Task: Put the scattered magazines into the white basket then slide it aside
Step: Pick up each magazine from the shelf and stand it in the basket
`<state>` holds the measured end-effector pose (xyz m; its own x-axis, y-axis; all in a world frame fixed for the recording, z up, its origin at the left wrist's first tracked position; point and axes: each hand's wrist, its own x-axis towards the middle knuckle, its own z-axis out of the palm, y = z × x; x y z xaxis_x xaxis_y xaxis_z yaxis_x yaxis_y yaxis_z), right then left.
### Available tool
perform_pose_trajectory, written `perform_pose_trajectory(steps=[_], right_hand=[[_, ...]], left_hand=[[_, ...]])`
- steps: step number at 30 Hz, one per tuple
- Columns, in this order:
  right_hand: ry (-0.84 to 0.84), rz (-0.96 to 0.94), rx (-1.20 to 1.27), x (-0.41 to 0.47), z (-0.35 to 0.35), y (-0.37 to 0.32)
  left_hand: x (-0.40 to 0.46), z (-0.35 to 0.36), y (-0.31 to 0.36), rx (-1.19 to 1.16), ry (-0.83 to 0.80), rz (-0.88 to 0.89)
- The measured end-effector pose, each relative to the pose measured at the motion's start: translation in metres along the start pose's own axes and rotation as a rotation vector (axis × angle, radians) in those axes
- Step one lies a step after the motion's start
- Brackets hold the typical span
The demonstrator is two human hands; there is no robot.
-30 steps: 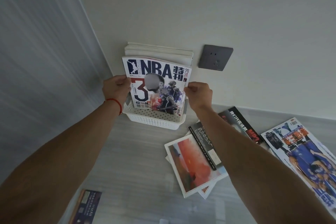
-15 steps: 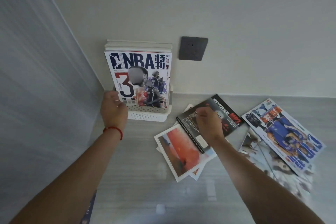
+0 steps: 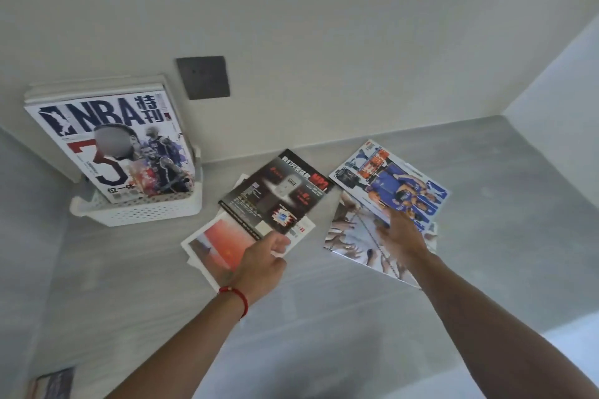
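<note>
The white basket [image 3: 142,212] stands at the back left against the wall, with an NBA magazine [image 3: 110,146] upright in it and more magazines behind. A black magazine [image 3: 275,193] lies on an orange-cover magazine [image 3: 217,244] in the middle. My left hand [image 3: 262,264] reaches over their near edge, fingers loosely bent and touching the paper. To the right, a blue basketball magazine [image 3: 389,181] lies on a magazine showing hands [image 3: 353,241]. My right hand [image 3: 402,236] lies flat on these two, fingers stretched out.
A dark wall socket [image 3: 203,78] sits above the basket's right side. Another dark magazine [image 3: 52,382] lies at the bottom left corner. The grey tabletop [image 3: 324,317] meets walls at the left, back and right.
Both hands left the NBA magazine, which now stands in the basket. My left hand moved right to the black magazine pile; my right hand moved on to the blue magazine pile.
</note>
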<state>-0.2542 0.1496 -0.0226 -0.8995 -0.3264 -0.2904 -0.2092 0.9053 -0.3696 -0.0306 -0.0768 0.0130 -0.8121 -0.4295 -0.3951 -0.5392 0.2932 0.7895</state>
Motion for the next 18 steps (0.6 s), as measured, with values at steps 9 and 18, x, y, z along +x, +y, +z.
perform_pose_trajectory(steps=[9,18], right_hand=[[-0.143,-0.09,-0.265,0.02,0.014,0.047],[-0.121,-0.609,-0.217,-0.044,0.011,0.084]], left_hand=[[0.025,0.089,0.056,0.095,-0.097,-0.127],[0.041,0.154,0.075,-0.175,-0.111,-0.351]])
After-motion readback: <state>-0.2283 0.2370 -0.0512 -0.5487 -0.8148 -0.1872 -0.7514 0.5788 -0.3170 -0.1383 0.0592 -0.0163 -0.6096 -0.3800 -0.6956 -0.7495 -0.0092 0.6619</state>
